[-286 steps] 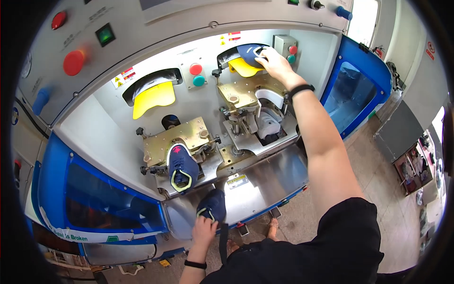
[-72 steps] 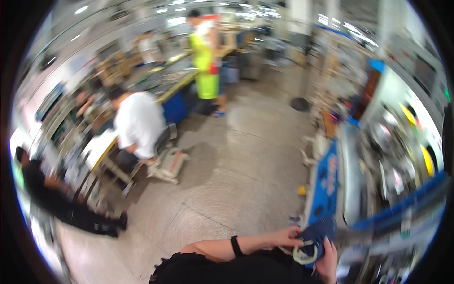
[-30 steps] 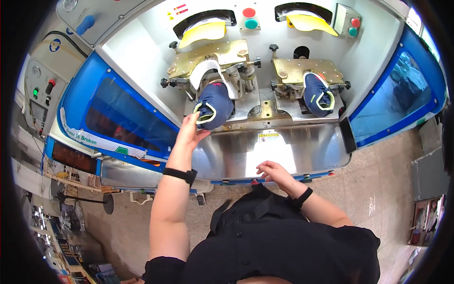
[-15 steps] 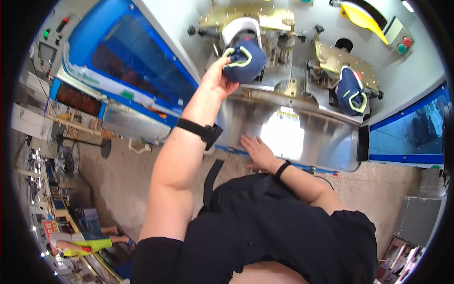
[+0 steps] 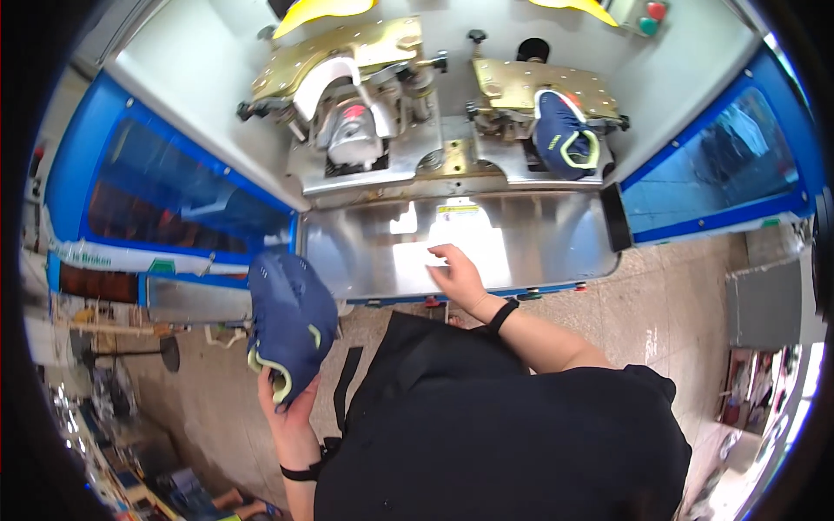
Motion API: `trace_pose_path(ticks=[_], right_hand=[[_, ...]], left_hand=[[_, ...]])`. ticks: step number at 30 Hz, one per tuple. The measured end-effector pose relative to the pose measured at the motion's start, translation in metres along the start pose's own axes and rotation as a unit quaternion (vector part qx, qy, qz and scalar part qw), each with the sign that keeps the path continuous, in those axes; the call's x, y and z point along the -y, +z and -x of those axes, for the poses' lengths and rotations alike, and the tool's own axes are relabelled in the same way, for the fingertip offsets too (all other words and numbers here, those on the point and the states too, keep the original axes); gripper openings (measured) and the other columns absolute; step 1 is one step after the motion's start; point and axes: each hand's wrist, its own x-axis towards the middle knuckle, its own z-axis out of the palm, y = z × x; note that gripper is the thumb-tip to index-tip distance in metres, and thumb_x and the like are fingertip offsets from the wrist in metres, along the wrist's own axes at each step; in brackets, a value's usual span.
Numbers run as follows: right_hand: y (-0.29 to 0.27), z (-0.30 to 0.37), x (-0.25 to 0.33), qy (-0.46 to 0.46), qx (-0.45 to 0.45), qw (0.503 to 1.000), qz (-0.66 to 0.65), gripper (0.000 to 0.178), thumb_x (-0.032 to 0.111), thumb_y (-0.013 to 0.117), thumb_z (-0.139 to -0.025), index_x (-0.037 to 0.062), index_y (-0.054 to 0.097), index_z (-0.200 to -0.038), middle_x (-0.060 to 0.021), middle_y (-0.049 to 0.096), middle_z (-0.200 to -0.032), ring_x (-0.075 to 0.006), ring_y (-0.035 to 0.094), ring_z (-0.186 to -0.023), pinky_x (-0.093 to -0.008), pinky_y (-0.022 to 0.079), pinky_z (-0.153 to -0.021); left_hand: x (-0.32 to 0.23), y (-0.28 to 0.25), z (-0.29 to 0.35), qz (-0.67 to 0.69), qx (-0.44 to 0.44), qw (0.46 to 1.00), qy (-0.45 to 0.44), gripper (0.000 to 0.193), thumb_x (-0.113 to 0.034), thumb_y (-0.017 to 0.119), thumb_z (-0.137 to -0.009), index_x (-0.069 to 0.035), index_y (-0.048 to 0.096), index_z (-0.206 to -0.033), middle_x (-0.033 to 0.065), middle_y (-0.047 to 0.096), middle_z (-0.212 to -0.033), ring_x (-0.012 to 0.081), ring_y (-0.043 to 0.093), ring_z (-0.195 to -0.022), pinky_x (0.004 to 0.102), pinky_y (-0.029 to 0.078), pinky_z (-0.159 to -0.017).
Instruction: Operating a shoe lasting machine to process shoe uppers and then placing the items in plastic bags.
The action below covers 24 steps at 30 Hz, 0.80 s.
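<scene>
A navy shoe upper [image 5: 294, 313] with yellow-green collar trim hangs in my left hand [image 5: 291, 415], whose fingers grip it around the collar end. It is held left of the machine's steel front tray [image 5: 556, 247], with its toe part pointing up and away. Over the tray's front edge hovers my right hand [image 5: 460, 276], fingers loosely bent and apart, with nothing in them. On the machine's left station, a grey shoe-shaped form [image 5: 354, 139] stands bare under a white curved pad [image 5: 326, 82]. A second navy shoe upper [image 5: 563, 139] sits on the right station.
Brass-coloured plates [image 5: 339, 56] with black knobs top both stations. Blue-framed window panels [image 5: 174, 187] flank the machine at left and right. Red and green buttons [image 5: 650, 19] are at the upper right. A grey cabinet [image 5: 764, 300] stands on the right.
My left hand has pulled the upper off the left station and brought it down and left, baring the form. The view has shifted left. My right hand's fingers have curled more.
</scene>
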Motion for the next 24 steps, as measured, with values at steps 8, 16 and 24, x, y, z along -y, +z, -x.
trace_pose_path(ticks=[8, 16, 24], right_hand=[[-0.161, -0.052, -0.008, 0.163, -0.478, 0.788, -0.351, 0.021, 0.028, 0.048, -0.099, 0.0083, 0.056, -0.105, -0.0010, 0.057, -0.088, -0.0092, 0.052, -0.072, -0.0239, 0.045, -0.059], [-0.187, 0.061, -0.095, 0.245, -0.638, 0.727, -0.064, 0.030, 0.025, 0.054, -0.093, 0.0027, 0.055, -0.113, -0.0065, 0.057, -0.099, -0.0172, 0.054, -0.088, -0.0337, 0.045, -0.079], [-0.156, 0.098, -0.093, 0.435, -0.524, 0.527, -0.508, 0.064, 0.047, 0.043, -0.095, 0.0082, 0.031, -0.144, -0.0053, 0.026, -0.153, -0.0326, 0.029, -0.137, -0.0540, 0.012, -0.113]], left_hand=[[0.028, 0.003, -0.036, -0.026, 0.073, 0.997, 0.003, 0.048, -0.038, 0.047, -0.093, -0.007, 0.053, -0.129, 0.0095, 0.059, -0.126, 0.0267, 0.057, -0.114, 0.0435, 0.046, -0.095], [0.048, 0.037, -0.058, -0.077, 0.161, 0.983, -0.039, 0.048, -0.036, 0.046, -0.094, -0.006, 0.052, -0.130, 0.0099, 0.058, -0.129, 0.0267, 0.054, -0.120, 0.0400, 0.039, -0.104], [0.058, 0.048, -0.071, -0.059, 0.202, 0.970, -0.120, 0.049, -0.041, 0.044, -0.093, -0.010, 0.054, -0.130, 0.0089, 0.058, -0.130, 0.0283, 0.056, -0.118, 0.0467, 0.047, -0.091]])
